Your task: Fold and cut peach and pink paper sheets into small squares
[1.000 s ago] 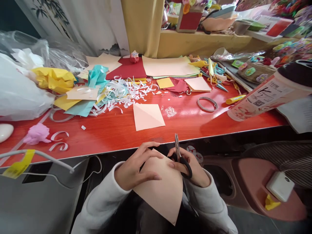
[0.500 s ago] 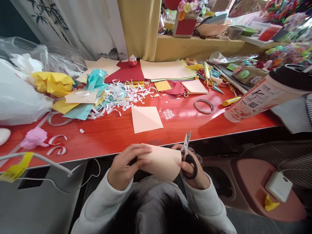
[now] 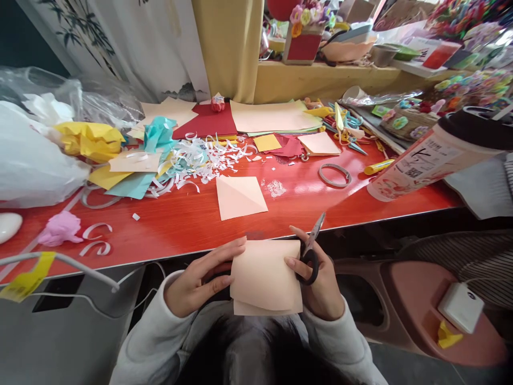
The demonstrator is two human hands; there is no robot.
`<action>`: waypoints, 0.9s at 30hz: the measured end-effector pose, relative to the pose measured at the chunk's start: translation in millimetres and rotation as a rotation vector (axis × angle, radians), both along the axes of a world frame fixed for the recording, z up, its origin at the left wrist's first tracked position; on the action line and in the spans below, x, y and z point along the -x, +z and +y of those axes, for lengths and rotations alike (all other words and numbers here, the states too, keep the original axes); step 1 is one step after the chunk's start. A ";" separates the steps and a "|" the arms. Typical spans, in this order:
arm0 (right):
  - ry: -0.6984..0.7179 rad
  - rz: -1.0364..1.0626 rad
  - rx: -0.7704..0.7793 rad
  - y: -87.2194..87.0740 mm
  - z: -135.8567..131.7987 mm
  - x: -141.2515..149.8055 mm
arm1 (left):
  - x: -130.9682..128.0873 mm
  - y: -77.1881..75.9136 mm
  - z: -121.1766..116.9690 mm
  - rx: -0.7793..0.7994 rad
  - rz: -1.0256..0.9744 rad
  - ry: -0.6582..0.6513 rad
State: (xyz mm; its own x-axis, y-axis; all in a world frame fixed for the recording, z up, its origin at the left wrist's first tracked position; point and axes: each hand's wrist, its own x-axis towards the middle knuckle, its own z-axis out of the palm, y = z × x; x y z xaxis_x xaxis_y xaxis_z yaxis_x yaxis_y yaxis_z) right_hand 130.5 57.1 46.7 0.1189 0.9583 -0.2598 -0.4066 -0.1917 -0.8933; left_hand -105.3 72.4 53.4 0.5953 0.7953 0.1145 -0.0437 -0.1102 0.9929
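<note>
we see left hand half-curled, pinching a bent-over sheet, its fold seemingly unpressed, right hand gripping scissors, 1 creased square beyond both.

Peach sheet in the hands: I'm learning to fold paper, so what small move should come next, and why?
I'd probably line up the edges of the peach sheet before pressing any crease: it is bent over on itself between the left hand and right hand, with one layer sticking out past the other at the near edge.

The held paper is peach, the scissors' handles black
</note>
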 end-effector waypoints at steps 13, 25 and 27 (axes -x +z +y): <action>0.088 -0.018 0.066 2.0 -2.1 3.7 | -16.2 -4.2 8.4 0.399 -0.063 0.304; 0.490 -0.131 -0.086 2.4 -4.2 -8.2 | -36.3 4.0 5.8 0.492 0.006 0.655; 0.546 -0.151 -0.068 4.3 -2.5 -12.8 | -37.9 5.8 5.9 0.491 0.032 0.667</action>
